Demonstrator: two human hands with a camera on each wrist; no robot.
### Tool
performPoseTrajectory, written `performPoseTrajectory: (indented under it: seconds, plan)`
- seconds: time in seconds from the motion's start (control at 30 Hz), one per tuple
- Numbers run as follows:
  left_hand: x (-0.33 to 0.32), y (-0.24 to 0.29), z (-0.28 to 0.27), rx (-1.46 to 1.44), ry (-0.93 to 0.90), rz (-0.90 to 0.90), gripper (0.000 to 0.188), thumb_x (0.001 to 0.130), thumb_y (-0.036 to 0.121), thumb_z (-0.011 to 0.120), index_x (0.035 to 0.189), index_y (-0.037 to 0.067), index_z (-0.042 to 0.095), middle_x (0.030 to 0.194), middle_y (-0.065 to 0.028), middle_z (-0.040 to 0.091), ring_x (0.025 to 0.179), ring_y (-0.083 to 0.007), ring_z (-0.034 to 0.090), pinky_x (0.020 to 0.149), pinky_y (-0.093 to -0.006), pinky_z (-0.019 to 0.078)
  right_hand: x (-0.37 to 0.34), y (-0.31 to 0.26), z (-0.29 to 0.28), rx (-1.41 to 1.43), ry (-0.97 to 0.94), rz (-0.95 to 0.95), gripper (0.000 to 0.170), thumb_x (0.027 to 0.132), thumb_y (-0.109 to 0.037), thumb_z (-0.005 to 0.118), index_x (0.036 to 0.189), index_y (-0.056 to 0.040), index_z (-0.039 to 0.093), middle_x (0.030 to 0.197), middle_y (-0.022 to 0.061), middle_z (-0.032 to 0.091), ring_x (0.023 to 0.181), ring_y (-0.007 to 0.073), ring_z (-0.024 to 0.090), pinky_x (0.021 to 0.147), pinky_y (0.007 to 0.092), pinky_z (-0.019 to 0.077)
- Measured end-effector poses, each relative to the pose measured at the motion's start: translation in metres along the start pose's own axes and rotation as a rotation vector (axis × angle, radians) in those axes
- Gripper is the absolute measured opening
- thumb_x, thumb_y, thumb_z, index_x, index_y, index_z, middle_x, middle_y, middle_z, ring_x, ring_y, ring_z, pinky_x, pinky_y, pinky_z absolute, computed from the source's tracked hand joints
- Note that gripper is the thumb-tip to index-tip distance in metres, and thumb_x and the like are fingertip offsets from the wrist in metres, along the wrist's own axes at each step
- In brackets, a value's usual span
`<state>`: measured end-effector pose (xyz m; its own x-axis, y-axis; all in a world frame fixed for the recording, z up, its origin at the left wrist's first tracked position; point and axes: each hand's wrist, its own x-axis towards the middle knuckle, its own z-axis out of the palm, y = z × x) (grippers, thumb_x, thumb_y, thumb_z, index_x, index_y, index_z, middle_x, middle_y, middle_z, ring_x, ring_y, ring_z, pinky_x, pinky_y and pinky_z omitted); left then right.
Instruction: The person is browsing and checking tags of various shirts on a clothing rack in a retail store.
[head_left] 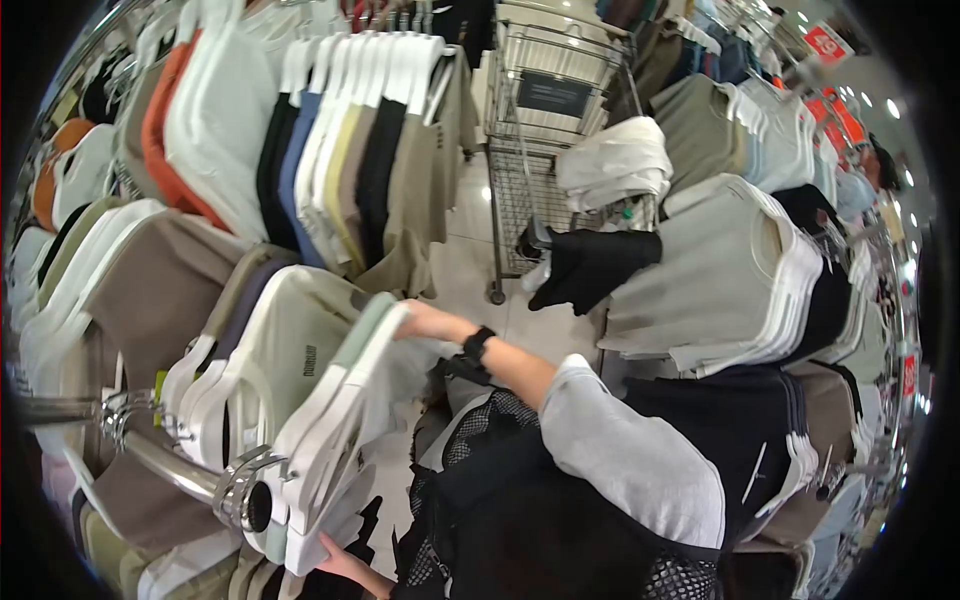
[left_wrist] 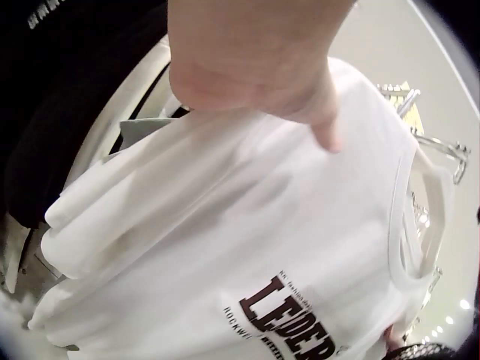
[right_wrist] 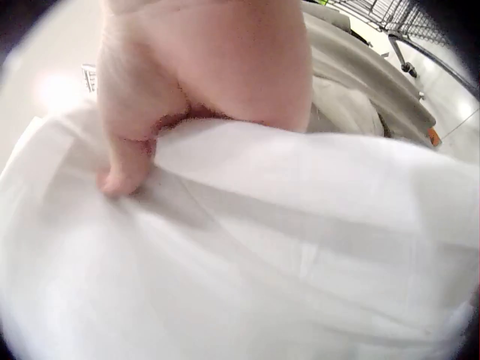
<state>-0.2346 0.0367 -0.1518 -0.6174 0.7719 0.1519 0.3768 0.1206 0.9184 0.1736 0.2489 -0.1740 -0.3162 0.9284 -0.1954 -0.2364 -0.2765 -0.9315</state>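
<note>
Several white shirts (head_left: 325, 445) hang together at the end of a chrome rack arm in the head view. My right hand (head_left: 430, 322) grips their upper shoulder edge beside a grey-green shirt (head_left: 365, 332). At their lower edge, my left hand (head_left: 342, 562) holds the opposite shoulder. The left wrist view has my left hand (left_wrist: 259, 67) with its thumb on a white shirt (left_wrist: 300, 217) bearing dark lettering, fingers hidden behind. In the right wrist view, my right hand (right_wrist: 206, 71) pinches white fabric (right_wrist: 247, 217), thumb in front and fingers out of sight.
The chrome rack arm (head_left: 170, 465) ends in a round knob near the shirts. More clothes (head_left: 340, 170) hang ahead. A wire cart (head_left: 525, 170) stands on the aisle floor, with white fabric (head_left: 615, 165) and a black garment (head_left: 595, 265) at its side. Grey shirts (head_left: 700, 270) hang at right.
</note>
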Motion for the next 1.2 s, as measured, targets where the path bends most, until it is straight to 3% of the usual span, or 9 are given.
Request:
performPoseTrajectory:
  seconds: [0.23, 0.43, 0.53, 0.67, 0.73, 0.8, 0.87, 1.0, 1.2]
  plan:
    - [0.037, 0.004, 0.031, 0.026, 0.074, -0.338, 0.035, 0.086, 0.015, 0.055, 0.108, -0.012, 0.054, 0.110, -0.0185, 0.056, 0.094, -0.0267, 0.052, 0.087, -0.0361, 0.0416, 0.071, 0.017, 0.033, -0.051, 0.340, -0.158, 0.026, 0.081, -0.018, 0.061, 0.100, -0.0010, 0.061, 0.092, 0.0041, 0.063, 0.084, 0.0131, 0.055, 0.078, 0.0291, 0.0432]
    - [-0.059, -0.028, 0.043, 0.280, -0.351, -0.116, 0.034, 0.085, 0.019, 0.053, 0.101, -0.011, 0.057, 0.100, -0.0211, 0.059, 0.089, -0.0255, 0.054, 0.084, -0.0357, 0.0429, 0.004, -0.025, -0.026, -0.389, 0.373, -0.206, 0.063, 0.075, -0.029, 0.070, 0.123, -0.0001, 0.041, 0.115, 0.0119, 0.049, 0.105, 0.0207, 0.049, 0.090, 0.0315, 0.0396]
    - [-0.195, -0.067, -0.034, 0.442, -0.765, -0.030, 0.036, 0.085, 0.021, 0.053, 0.100, -0.010, 0.057, 0.099, -0.0221, 0.059, 0.088, -0.0264, 0.054, 0.083, -0.0358, 0.0431, -0.092, -0.042, -0.094, -0.321, 0.951, -0.296, 0.069, 0.072, -0.024, 0.072, 0.127, -0.0024, 0.035, 0.120, 0.0118, 0.043, 0.105, 0.0209, 0.048, 0.088, 0.0342, 0.0412]
    - [0.013, -0.137, 0.081, 0.669, -1.292, 0.077, 0.037, 0.084, 0.024, 0.053, 0.099, -0.010, 0.057, 0.097, -0.0234, 0.059, 0.086, -0.0275, 0.054, 0.082, -0.0360, 0.0433, -0.233, 0.001, -0.234, -0.345, 2.216, -0.067, 0.084, 0.063, -0.027, 0.079, 0.124, 0.0062, 0.033, 0.117, 0.0182, 0.043, 0.100, 0.0259, 0.050, 0.084, 0.0362, 0.0431]
    - [-0.043, -0.146, 0.084, 0.779, -1.543, 0.124, 0.038, 0.083, 0.025, 0.053, 0.098, -0.010, 0.057, 0.096, -0.0241, 0.059, 0.086, -0.0281, 0.054, 0.081, -0.0361, 0.0435, -0.286, 0.007, -0.282, 0.054, 2.319, 0.182, 0.093, 0.061, -0.038, 0.080, 0.126, 0.0057, 0.031, 0.124, 0.0195, 0.040, 0.111, 0.0298, 0.045, 0.092, 0.0383, 0.0384]
    - [-0.075, -0.025, 0.149, 0.841, -1.256, -0.120, 0.045, 0.081, 0.032, 0.054, 0.103, -0.007, 0.055, 0.089, -0.0224, 0.060, 0.084, -0.0350, 0.057, 0.077, -0.0373, 0.0447, -0.314, -0.021, -0.286, 0.308, 1.781, -0.197, 0.098, 0.060, -0.050, 0.076, 0.127, 0.0055, 0.031, 0.130, 0.0197, 0.036, 0.121, 0.0304, 0.036, 0.100, 0.0397, 0.0310]
    - [-0.088, 0.002, 0.189, 0.767, -1.209, -0.059, 0.044, 0.083, 0.028, 0.055, 0.114, -0.003, 0.051, 0.093, -0.0211, 0.061, 0.089, -0.0285, 0.059, 0.078, -0.0351, 0.0453, -0.309, -0.012, -0.309, -0.833, 2.201, 0.406, 0.086, 0.061, -0.052, 0.073, 0.124, -0.0015, 0.042, 0.117, 0.0171, 0.049, 0.113, 0.0306, 0.043, 0.100, 0.0419, 0.0285]
    - [-0.121, 0.094, 0.248, 0.520, -1.134, -0.084, 0.042, 0.085, 0.023, 0.054, 0.120, 0.000, 0.048, 0.098, -0.0184, 0.061, 0.089, -0.0257, 0.060, 0.079, -0.0338, 0.0462, -0.288, -0.059, -0.293, -1.262, 1.071, -0.024, 0.058, 0.062, -0.047, 0.071, 0.104, -0.0091, 0.059, 0.101, 0.0091, 0.058, 0.098, 0.0304, 0.051, 0.095, 0.0469, 0.0313]
    - [-0.166, 0.095, 0.215, 0.584, -1.129, -0.100, 0.040, 0.086, 0.021, 0.054, 0.120, 0.001, 0.049, 0.098, -0.0172, 0.062, 0.087, -0.0257, 0.061, 0.076, -0.0341, 0.0479, -0.264, -0.014, -0.291, -1.449, 1.130, -0.047, 0.046, 0.062, -0.050, 0.069, 0.086, -0.0110, 0.062, 0.084, 0.0064, 0.058, 0.088, 0.0283, 0.052, 0.092, 0.0496, 0.0327]
